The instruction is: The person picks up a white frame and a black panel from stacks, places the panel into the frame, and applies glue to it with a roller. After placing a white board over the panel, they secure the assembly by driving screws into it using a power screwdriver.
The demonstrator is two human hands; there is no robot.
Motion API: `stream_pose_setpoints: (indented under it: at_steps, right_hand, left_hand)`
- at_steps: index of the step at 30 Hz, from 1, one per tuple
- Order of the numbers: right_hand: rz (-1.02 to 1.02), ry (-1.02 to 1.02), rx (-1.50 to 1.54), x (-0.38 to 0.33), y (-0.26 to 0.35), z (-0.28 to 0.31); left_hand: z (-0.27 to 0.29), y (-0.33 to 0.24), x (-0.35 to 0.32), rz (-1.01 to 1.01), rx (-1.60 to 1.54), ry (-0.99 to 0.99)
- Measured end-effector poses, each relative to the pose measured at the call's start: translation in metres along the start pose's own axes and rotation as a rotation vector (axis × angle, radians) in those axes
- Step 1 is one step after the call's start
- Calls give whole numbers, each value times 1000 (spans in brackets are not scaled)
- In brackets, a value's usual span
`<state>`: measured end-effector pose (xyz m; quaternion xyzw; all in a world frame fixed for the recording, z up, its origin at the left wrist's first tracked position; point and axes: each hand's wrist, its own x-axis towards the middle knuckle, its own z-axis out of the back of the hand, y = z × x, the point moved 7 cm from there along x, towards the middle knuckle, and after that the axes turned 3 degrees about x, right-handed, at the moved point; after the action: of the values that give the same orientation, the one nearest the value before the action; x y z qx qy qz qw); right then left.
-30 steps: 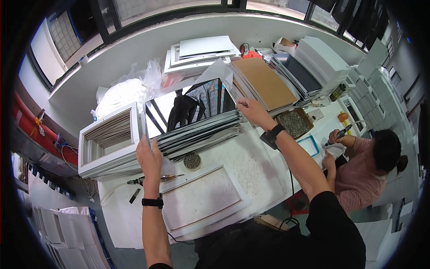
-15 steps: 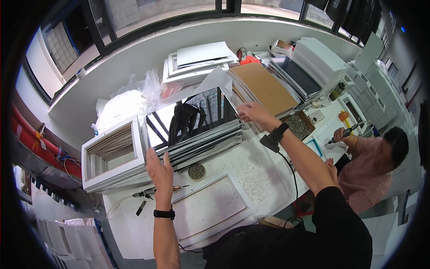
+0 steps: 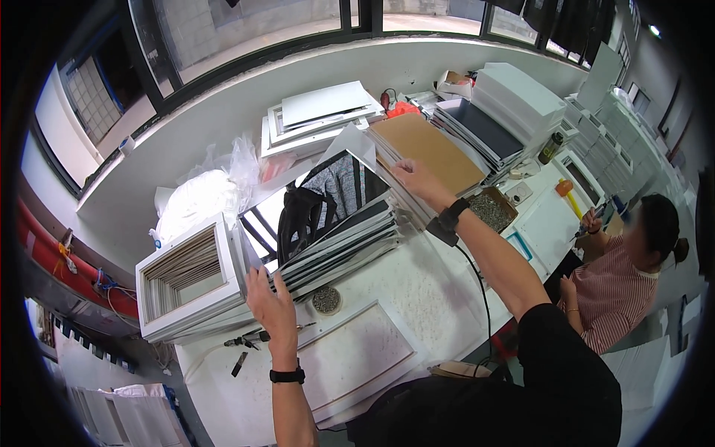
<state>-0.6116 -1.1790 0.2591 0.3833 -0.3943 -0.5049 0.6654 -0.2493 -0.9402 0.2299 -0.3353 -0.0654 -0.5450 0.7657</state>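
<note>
A glossy mirror panel [image 3: 335,186] lies askew on top of a stack of thin panels [image 3: 350,242], showing dark reflections. My left hand [image 3: 274,307] is at its near left corner, thumb and fingers on either side of the corner. My right hand [image 3: 418,183] is at the panel's right edge with the fingers bent together; their contact is partly hidden. Left of the stack stands a pile of white frames [image 3: 153,302]. Close below lie a round tub of small metal fasteners [image 3: 326,299] and a power screwdriver [image 3: 246,340].
A white frame [image 3: 413,350] lies flat on the white table [image 3: 447,298] near me. Brown boards [image 3: 432,153], a box of fasteners [image 3: 514,212] and an orange-headed mallet [image 3: 570,197] are to the right. A person in a striped shirt [image 3: 614,298] sits there. A plastic bag [image 3: 201,201] is at the left.
The mirror panel has turned on the stack, its right end shifting back and its left corner nearer me, baring a dark strip beneath. My hands moved with it. The co-worker's tool hand has lowered.
</note>
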Motion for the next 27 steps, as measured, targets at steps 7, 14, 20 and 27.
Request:
stream_pose_setpoints:
  at_steps: [7, 14, 20, 27]
  right_hand:
    - [-387, 159, 420, 12, -59, -32]
    - [-426, 115, 465, 18, -79, -38]
    - [-362, 103, 366, 28, -84, -41]
    - [-340, 114, 238, 29, -68, -35]
  left_hand:
    - [-13, -6, -4, -65, 49, -4]
    - [-13, -13, -6, -81, 60, -25]
    - [-12, -20, -4, -115, 130, -33]
    - [-10, -24, -2, -120, 177, -30]
